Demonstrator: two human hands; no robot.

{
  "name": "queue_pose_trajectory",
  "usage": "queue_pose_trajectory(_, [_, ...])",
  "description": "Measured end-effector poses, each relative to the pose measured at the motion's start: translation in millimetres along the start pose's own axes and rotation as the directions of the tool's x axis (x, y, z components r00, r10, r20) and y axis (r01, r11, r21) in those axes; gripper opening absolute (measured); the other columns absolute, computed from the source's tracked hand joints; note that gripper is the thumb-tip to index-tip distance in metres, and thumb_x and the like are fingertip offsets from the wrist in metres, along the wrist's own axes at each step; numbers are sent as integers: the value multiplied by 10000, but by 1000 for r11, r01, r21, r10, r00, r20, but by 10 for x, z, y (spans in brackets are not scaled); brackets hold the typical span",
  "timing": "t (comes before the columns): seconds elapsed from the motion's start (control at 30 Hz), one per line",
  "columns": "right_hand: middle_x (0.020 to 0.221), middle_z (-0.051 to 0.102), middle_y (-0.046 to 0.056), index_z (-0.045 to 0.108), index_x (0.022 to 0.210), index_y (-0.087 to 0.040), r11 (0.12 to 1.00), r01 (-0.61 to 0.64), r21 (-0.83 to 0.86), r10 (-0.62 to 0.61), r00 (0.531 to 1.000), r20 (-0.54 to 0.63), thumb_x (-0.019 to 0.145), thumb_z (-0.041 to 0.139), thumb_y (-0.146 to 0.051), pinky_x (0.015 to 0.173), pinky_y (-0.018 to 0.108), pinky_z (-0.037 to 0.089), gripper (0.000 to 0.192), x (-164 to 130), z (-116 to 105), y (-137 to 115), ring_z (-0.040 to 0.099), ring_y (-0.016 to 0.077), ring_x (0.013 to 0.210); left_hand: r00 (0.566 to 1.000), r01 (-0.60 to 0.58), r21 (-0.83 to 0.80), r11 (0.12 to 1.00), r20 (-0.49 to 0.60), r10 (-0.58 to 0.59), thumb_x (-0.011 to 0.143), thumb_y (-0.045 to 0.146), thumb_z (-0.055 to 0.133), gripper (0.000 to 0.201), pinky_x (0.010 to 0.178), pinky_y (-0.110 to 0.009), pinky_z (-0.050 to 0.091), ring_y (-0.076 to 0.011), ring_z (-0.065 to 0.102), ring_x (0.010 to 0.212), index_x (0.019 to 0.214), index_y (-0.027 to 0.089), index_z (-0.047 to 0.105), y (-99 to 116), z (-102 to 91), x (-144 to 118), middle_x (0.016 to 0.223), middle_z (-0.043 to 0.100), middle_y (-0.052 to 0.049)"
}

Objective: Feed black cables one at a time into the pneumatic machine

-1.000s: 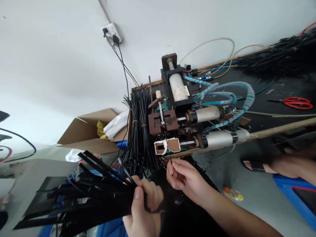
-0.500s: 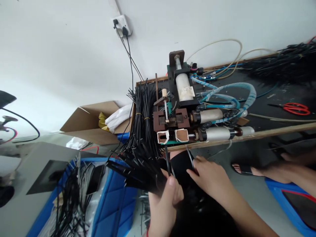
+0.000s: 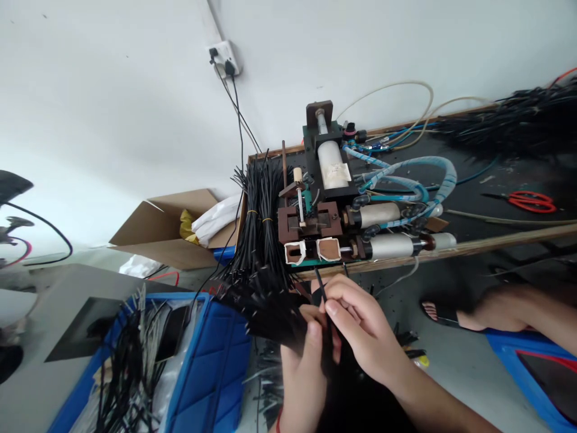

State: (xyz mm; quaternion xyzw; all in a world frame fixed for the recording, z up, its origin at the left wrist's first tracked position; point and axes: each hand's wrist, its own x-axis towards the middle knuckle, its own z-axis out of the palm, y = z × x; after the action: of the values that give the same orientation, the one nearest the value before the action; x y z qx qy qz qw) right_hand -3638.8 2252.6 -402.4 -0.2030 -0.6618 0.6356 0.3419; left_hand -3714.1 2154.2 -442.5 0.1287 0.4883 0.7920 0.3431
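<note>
My left hand (image 3: 301, 367) grips a thick bunch of black cable pieces (image 3: 265, 304) that fans out up and to the left. My right hand (image 3: 360, 328) is pressed against the left hand and pinches a single black cable piece (image 3: 319, 280), whose tip points up at the small pneumatic machine (image 3: 331, 207). The machine stands at the front edge of the black workbench (image 3: 505, 180), with two white-rimmed openings (image 3: 311, 249) just above my fingers. A tied bundle of black cables (image 3: 256, 231) lies left of the machine.
A blue crate (image 3: 211, 367) with black cable pieces sits at lower left. An open cardboard box (image 3: 180, 231) stands by the wall. Red scissors (image 3: 532, 201) and a heap of black cables (image 3: 518, 114) lie on the bench at right. Another person's sandalled foot (image 3: 451, 310) is at right.
My right hand has moved left to meet the left hand and now pinches one cable piece pointing up at the machine. The bunch in my left hand swung from lower left toward the middle.
</note>
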Motion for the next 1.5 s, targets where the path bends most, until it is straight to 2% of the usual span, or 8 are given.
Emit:
queue_pose_trajectory(0.1, [757,604,-6,593,913,-218,984,-75,163,80,996,-25,1137,452,-465,521,262,350,362,-76,64,124,522,123,587,994,-103,-37,994,-23,103,984,449,754,316,754,-257,557,-130,595,729,837,198,631,65,28,41,808,617,0])
queue_pose_trajectory(0.2, [538,470,-76,579,876,-216,980,-160,122,154,987,53,1127,484,-483,486,254,295,379,-120,65,178,410,104,464,995,-94,-60,994,-49,91,996,474,737,299,594,-200,484,-68,398,508,903,204,651,82,27,59,612,435,81])
queue_pose_trajectory(0.33, [505,426,-74,602,724,-192,978,-208,23,200,959,200,1076,581,-484,451,252,232,458,-136,13,197,348,84,433,989,-19,5,1000,-149,19,831,446,917,360,467,-155,355,-45,366,474,984,185,720,100,-10,51,601,452,90])
queue_pose_trajectory(0.5, [521,541,-34,662,770,-166,906,-282,314,140,903,407,1055,603,-484,466,242,267,431,-142,-38,312,419,93,445,993,-33,-51,998,-112,27,859,406,890,327,403,-160,328,-55,288,402,1069,198,751,306,2,155,501,352,122])
queue_pose_trajectory(0.6, [595,623,1,657,792,-159,778,-291,557,91,929,359,1042,631,-453,467,241,237,387,-42,6,366,381,84,466,988,-138,-97,986,-85,130,930,416,817,380,396,-157,305,-54,227,411,1244,221,728,490,38,259,543,352,122])
queue_pose_trajectory(0.7, [664,670,17,643,854,-166,638,-290,713,86,947,309,1037,663,-429,483,236,246,320,126,94,380,411,82,481,979,-189,-94,977,-97,180,968,367,770,218,401,-157,313,-55,211,427,1127,221,736,635,53,326,570,332,112])
queue_pose_trajectory(0.97, [639,656,10,634,864,-176,440,-373,817,124,926,356,1001,724,-359,518,230,287,245,351,214,460,419,93,489,971,-219,-53,974,-106,213,949,235,762,83,408,-159,331,-59,281,431,924,208,688,721,42,344,568,348,95])
queue_pose_trajectory(1.5, [606,636,1,639,846,-175,410,-369,834,174,929,325,985,748,-391,521,230,313,279,306,267,533,433,100,487,978,-168,-10,986,-126,166,937,256,784,125,416,-163,324,-54,301,429,904,201,677,708,23,367,557,366,95])
